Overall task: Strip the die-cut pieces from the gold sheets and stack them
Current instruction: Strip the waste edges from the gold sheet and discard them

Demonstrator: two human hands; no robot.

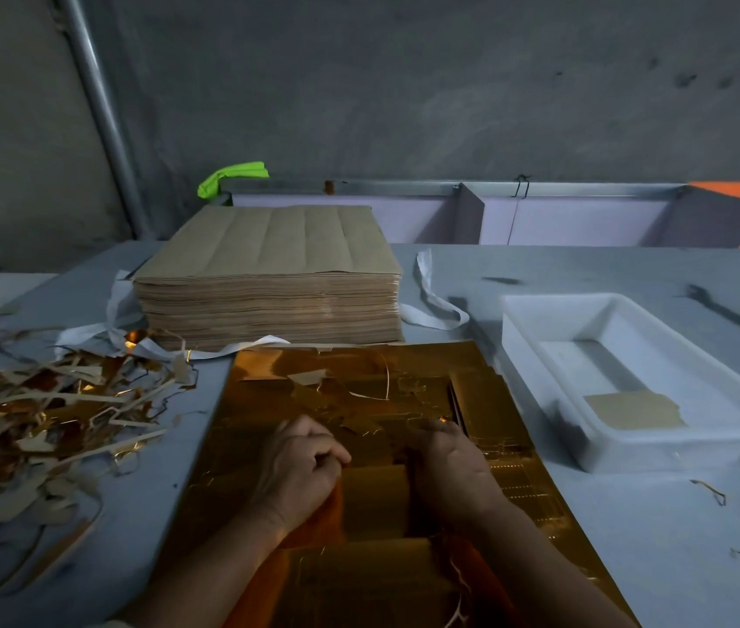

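Two bare hands work over a gold sheet [245,446] spread across the near part of a grey bench [630,537]. The left hand [300,469] is clenched. Its fingers [313,439] are curled tight and the thumb is pressed to the forefinger, pinching the left edge of a gold piece [374,496] that lies between the two hands. The right hand [454,464] sits back-up just right of that piece, its fingers [433,428] bent down onto the gold. Their tips are hidden, so it cannot be told whether they grasp or merely press.

On the sheet's right side, just beyond the right hand, a stack of cut pieces [485,401] lies fanned and slightly askew. Thin slivers of trim curl on the far part of the sheet.

At the sheet's far edge stands a thick pile of sheets [268,274], brown side up, with white straps [431,296] lying loose around its base. To the left, a heap of offcuts [41,414] in gold and brown sprawls over the bench.

To the right, apart from the sheet, a white plastic tray [535,364] holds a single brown-faced piece [635,410] at its near end. Behind it all rises a grey wall, with a metal pipe [100,115] slanting up on the far left and a bright green scrap [232,176] beside a rail
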